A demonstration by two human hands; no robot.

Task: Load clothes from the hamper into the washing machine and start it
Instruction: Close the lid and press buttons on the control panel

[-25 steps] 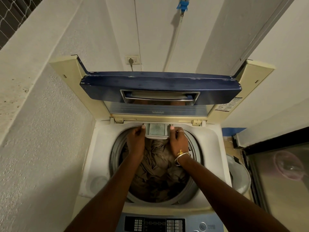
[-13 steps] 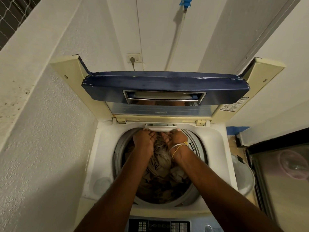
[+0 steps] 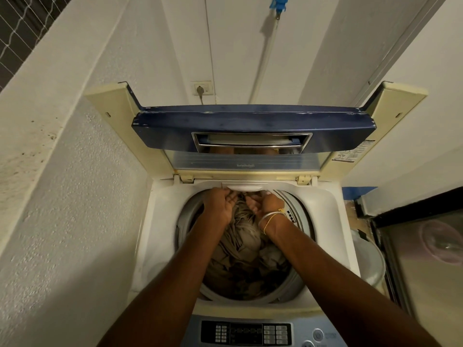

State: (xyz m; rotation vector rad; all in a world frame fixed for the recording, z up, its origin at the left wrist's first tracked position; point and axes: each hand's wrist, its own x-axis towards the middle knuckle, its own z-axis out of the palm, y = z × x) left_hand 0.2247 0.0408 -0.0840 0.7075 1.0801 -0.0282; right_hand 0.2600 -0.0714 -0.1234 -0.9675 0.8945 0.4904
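Note:
The top-loading washing machine (image 3: 160, 236) stands with its blue lid (image 3: 250, 123) raised. Brown and grey clothes (image 3: 240, 249) fill the drum. At the back rim, the white detergent drawer (image 3: 244, 187) sits almost flush in its slot. My left hand (image 3: 220, 204) and my right hand (image 3: 266, 204), which wears bangles, reach over the clothes with palms turned inward. Their fingertips are pressed against the drawer's front lip. The control panel (image 3: 246, 334) lies at the near edge, between my forearms.
A rough white wall runs close along the left. Behind the machine are a wall socket (image 3: 201, 88) and a white hose (image 3: 263, 58). A white round tub (image 3: 370, 266) and a dark glass-fronted cabinet (image 3: 426, 259) stand on the right.
The drawer was pulled out between my hands and has slid back into its slot. My hands have turned palms inward and come closer together at its front.

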